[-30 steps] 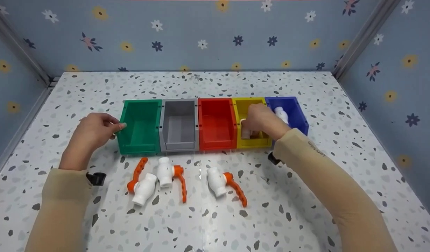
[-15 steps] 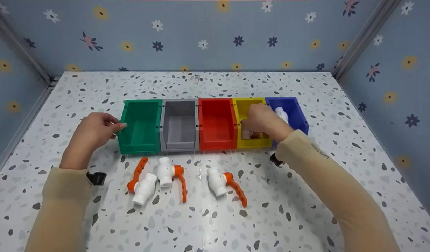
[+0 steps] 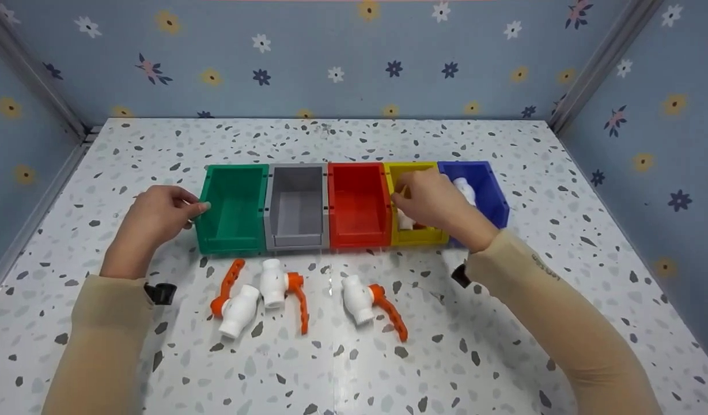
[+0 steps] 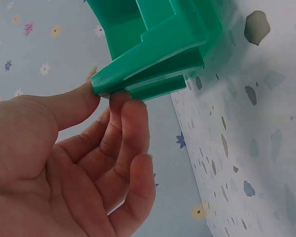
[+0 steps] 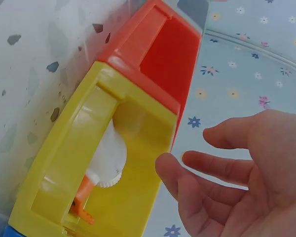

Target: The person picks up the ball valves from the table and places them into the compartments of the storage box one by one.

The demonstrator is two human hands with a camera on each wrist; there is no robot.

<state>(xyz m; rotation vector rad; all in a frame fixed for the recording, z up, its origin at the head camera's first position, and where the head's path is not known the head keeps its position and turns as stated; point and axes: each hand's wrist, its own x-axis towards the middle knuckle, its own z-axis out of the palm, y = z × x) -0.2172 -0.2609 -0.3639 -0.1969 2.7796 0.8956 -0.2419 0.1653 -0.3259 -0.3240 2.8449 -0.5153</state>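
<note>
Pinched the side rim of the green bin (image 3: 235, 199) between thumb and fingers of the left hand (image 3: 161, 216). Poised the right hand (image 3: 434, 196) above the yellow bin (image 5: 150, 128), with fingers loosely bent and gripping nothing. Saw a white ball valve (image 5: 109, 154) inside that yellow bin, partly hidden behind the front lip, with orange lever (image 5: 83, 197) alongside. Noted another valve (image 3: 464, 190) in the blue bin (image 3: 487, 199) at the right end, and a red bin (image 3: 356, 202) and gray bin (image 3: 296, 199) between yellow and green. Found three more on the tabletop (image 3: 307, 374) before the row: a left valve (image 3: 239, 311), a middle valve (image 3: 272, 283) just beside, a right valve (image 3: 358, 300) set apart. Judged all likely light, rigid plastic, tough but smooth and apt to roll. Reckoned best held around the thick white body, not by the slim lever, likely to swivel.
</note>
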